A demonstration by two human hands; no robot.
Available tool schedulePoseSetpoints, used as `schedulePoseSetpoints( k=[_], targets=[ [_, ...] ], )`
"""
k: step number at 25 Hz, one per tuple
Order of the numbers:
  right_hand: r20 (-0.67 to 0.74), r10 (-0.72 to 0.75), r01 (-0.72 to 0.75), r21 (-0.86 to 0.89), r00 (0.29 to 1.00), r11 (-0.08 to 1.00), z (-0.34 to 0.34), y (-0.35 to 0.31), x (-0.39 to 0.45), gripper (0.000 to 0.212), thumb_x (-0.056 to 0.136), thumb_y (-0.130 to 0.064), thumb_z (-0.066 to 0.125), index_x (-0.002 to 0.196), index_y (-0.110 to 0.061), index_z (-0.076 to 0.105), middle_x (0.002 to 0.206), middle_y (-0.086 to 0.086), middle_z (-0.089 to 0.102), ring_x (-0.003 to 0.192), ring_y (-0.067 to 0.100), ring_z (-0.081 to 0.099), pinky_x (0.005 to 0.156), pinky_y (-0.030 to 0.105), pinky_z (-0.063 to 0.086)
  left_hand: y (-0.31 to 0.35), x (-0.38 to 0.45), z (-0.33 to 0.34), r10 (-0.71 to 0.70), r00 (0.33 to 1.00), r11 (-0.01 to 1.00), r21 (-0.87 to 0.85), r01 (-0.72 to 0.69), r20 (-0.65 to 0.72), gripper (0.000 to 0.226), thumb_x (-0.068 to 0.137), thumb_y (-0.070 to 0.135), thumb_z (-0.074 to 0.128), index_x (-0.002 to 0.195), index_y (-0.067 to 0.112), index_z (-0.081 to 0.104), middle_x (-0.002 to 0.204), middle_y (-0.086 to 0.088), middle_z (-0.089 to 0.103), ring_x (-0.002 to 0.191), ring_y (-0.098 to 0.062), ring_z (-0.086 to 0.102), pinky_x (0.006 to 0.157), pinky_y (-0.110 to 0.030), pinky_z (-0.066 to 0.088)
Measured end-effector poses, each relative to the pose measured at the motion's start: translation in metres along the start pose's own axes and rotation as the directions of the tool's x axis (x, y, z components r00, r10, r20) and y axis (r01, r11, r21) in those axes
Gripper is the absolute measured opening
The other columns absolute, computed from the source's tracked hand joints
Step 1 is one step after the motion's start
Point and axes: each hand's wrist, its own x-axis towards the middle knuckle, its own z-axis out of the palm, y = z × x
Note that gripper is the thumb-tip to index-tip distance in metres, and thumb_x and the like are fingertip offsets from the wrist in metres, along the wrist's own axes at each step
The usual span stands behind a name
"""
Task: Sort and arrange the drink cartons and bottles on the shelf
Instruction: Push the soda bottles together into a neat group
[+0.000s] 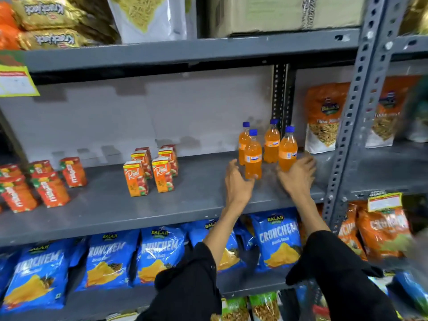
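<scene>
Several orange soda bottles with blue caps stand in a cluster on the right of the grey middle shelf (pixel 185 205). My right hand (pixel 298 177) wraps the base of the front-right bottle (pixel 287 148). My left hand (pixel 238 184) is spread just left of the front-left bottle (pixel 253 156), its thumb at the bottle's foot. Two more bottles (pixel 271 142) stand behind. Several orange "Real" juice cartons (pixel 148 170) stand in two rows at mid-shelf. Several red juice cartons (pixel 46 184) sit at the far left.
An orange snack bag (pixel 323 117) leans right of the bottles, beside a perforated grey upright (pixel 354 126). Blue Crunchem bags (pixel 159 253) fill the shelf below. Gold packets (pixel 48 24) and a cardboard box (pixel 278 15) sit on the shelf above.
</scene>
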Motion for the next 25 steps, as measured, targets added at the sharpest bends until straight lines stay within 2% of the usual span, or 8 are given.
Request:
schedulePoseSetpoints(
  k=[2,4,6,8,10,15,20,25],
  targets=[
    [0.135,-0.011,0.009,0.01,0.991,1.0,0.009,0.014,0.023,0.094,0.075,-0.039,0.076,0.141,0.005,0.025,0.144,0.034,0.032,0.133,0.052,0.034,0.105,0.059,0.035,0.0,0.013,0.016,-0.046,0.998,0.998,0.037,0.044,0.043,0.073,0.077,0.019,0.085,0.138,0.008,0.047,0.134,-0.015,0.064,0.124,-0.029,0.06,0.098,-0.035,0.047],
    [0.237,-0.036,0.029,0.033,0.971,0.999,0.016,0.025,0.039,0.089,0.071,-0.048,0.073,0.137,-0.001,0.034,0.14,0.03,0.041,0.131,0.049,0.041,0.104,0.056,0.038,-0.002,0.024,0.023,-0.079,0.995,0.994,0.077,0.074,0.065,0.062,0.078,0.019,0.084,0.131,0.01,0.054,0.129,-0.014,0.069,0.119,-0.03,0.065,0.095,-0.035,0.049],
    [0.263,-0.046,0.039,0.034,0.964,0.999,0.035,0.041,0.061,0.089,0.058,-0.064,0.06,0.125,-0.005,0.047,0.127,0.024,0.055,0.119,0.043,0.055,0.096,0.051,0.048,-0.002,0.031,0.028,-0.105,0.992,0.992,0.072,0.1,0.068,0.054,0.08,0.017,0.083,0.127,0.009,0.057,0.126,-0.013,0.071,0.116,-0.029,0.068,0.099,-0.038,0.053],
    [0.282,-0.066,0.066,0.01,0.957,0.998,0.057,0.057,0.082,0.086,0.054,-0.068,0.053,0.117,-0.009,0.053,0.121,0.02,0.061,0.113,0.04,0.06,0.092,0.048,0.053,-0.002,0.032,0.03,-0.113,0.992,0.993,0.044,0.111,0.053,0.054,0.079,0.016,0.083,0.126,0.01,0.058,0.125,-0.012,0.071,0.113,-0.027,0.069,0.1,-0.037,0.053],
    [0.292,-0.089,0.087,0.019,0.952,0.996,0.056,0.058,0.084,0.074,0.064,-0.06,0.063,0.118,-0.011,0.054,0.123,0.019,0.06,0.113,0.04,0.06,0.092,0.049,0.053,-0.001,0.031,0.035,-0.124,0.992,0.992,0.036,0.123,0.022,0.056,0.077,0.018,0.085,0.126,0.011,0.058,0.125,-0.011,0.071,0.113,-0.026,0.069,0.093,-0.029,0.051],
    [0.277,-0.174,0.163,0.062,0.945,0.985,0.022,0.035,0.054,0.056,0.077,-0.041,0.073,0.12,-0.012,0.053,0.123,0.016,0.059,0.114,0.037,0.059,0.094,0.05,0.051,0.0,0.027,0.038,-0.118,0.993,0.993,0.032,0.118,-0.005,0.059,0.076,0.023,0.087,0.126,0.012,0.056,0.126,-0.01,0.07,0.113,-0.024,0.068,0.087,-0.027,0.048],
    [0.258,-0.237,0.221,0.089,0.937,0.971,0.014,0.031,0.046,0.052,0.083,-0.031,0.071,0.126,-0.008,0.051,0.128,0.018,0.057,0.119,0.037,0.056,0.098,0.048,0.048,-0.003,0.026,0.037,-0.103,0.995,0.994,0.026,0.103,-0.007,0.059,0.076,0.024,0.087,0.125,0.014,0.056,0.125,-0.009,0.071,0.112,-0.024,0.069,0.096,-0.035,0.054],
    [0.269,-0.141,0.127,0.07,0.953,0.989,0.01,0.026,0.04,0.063,0.083,-0.036,0.07,0.128,-0.006,0.038,0.13,0.019,0.055,0.122,0.04,0.054,0.102,0.054,0.045,0.0,0.024,0.035,-0.109,0.994,0.994,0.032,0.108,0.012,0.06,0.077,0.026,0.086,0.126,0.014,0.055,0.127,-0.009,0.069,0.115,-0.025,0.068,0.101,-0.042,0.054]
  ],
)
